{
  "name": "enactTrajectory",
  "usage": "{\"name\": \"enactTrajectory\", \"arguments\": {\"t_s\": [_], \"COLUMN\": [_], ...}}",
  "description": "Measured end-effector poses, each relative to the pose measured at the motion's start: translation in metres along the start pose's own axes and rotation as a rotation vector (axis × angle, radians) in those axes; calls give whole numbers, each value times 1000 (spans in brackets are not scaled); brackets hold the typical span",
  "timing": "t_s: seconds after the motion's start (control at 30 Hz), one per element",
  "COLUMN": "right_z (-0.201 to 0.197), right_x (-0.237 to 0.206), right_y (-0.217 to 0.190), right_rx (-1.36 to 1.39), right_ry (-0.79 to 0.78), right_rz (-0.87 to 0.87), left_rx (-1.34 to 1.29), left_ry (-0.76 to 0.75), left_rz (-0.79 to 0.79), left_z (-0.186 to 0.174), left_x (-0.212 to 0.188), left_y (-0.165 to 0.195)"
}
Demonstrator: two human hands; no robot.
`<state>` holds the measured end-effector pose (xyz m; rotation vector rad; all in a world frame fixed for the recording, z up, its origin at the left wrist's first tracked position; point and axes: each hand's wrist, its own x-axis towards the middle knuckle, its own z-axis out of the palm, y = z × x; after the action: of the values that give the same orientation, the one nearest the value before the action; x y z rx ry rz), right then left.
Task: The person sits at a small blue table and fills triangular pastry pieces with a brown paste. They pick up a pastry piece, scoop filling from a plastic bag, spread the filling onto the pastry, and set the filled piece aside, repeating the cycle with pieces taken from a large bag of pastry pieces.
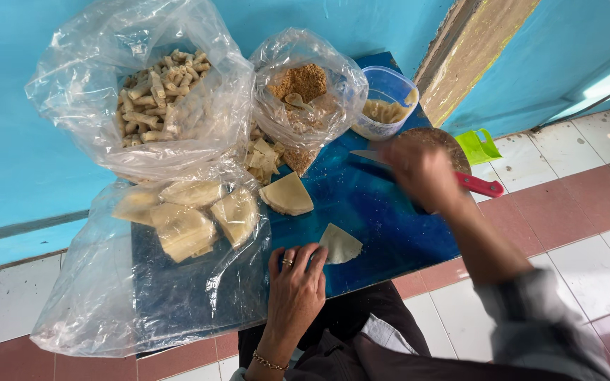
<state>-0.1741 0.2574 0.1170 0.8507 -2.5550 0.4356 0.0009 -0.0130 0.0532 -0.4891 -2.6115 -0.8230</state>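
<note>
the left hand is resting flat, fingers spread, touching a wrapper on the blue board — the right hand, blurred, is closing around a red-handled knife at the board's far edge; the blade could be slipping toward the tub just beyond.

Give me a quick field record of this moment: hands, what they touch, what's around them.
left hand: flat on blue board, fingertips at a wedge-shaped wrapper
right hand: blurred, at the red-handled knife
wrapper stack: centre of board
bags: rolled pieces; brown crumb filling; folded wrappers
tub: pale paste inside
</note>
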Motion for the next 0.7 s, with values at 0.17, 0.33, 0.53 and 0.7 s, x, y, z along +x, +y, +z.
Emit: {"name": "enactTrajectory", "arguments": {"t_s": [0.17,0.33,0.53,0.7], "right_z": [39,45,32,81], "right_x": [92,119,106,149], "right_y": [94,86,17,-20], "right_rx": [-297,-322,-25,-219], "right_ry": [-53,-113,178,134], "right_rz": [209,161,215,-147], "left_rx": [-17,-47,-42,-67], "left_ry": [-7,-22,-42,-34], "left_rz": [-17,-18,-22,-37], "left_z": [-7,-11,-4,-4], "left_x": [0,3,1,-2], "left_y": [3,4,3,2]}}
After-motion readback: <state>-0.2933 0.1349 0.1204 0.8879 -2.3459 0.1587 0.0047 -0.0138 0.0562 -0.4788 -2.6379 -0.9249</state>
